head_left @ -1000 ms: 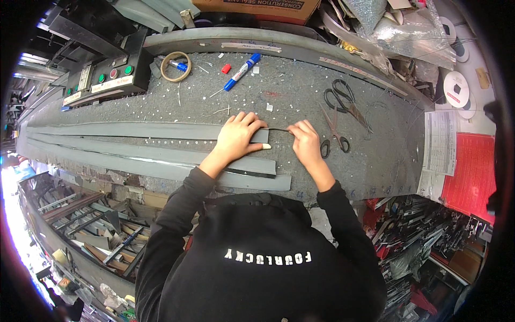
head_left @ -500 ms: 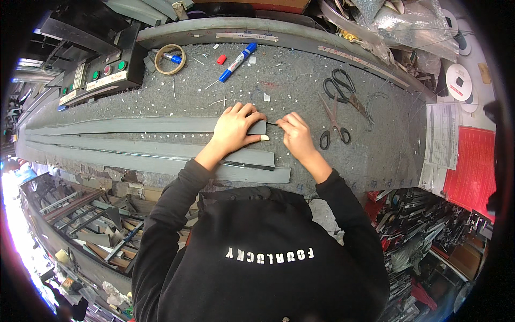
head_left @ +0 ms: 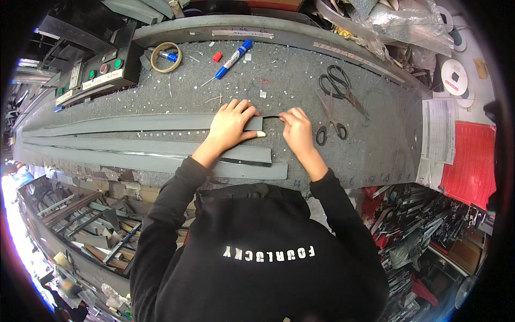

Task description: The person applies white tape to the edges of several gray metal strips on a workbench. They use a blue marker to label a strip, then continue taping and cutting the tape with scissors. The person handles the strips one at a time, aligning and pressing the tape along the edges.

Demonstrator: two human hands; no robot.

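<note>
Several long flat grey strips (head_left: 244, 170) lie side by side on the worktable. Across the right end of the farthest grey strip (head_left: 254, 124) rests my left hand (head_left: 232, 124), fingers bent over its far edge and thumb along the near edge. The thumb has a white tip. From that end a thin black strip (head_left: 271, 116) sticks out, bowed slightly upward. My right hand (head_left: 296, 130) is closed in a pinch on its free end, a short way right of the grey strip. Whether the black strip runs on inside the grey one is hidden.
Right of my hands lie two pairs of scissors (head_left: 331, 119). Farther back are a blue marker (head_left: 234, 60), its red cap (head_left: 217, 56) and a tape roll (head_left: 166, 57). A button box (head_left: 102, 75) stands at the left, a raised metal rail (head_left: 225, 27) behind. White scraps dot the table.
My right hand has drawn slightly away from my left, and more of the black strip shows between them. The whole view has shifted a little; my left hand stays on the grey strip.
</note>
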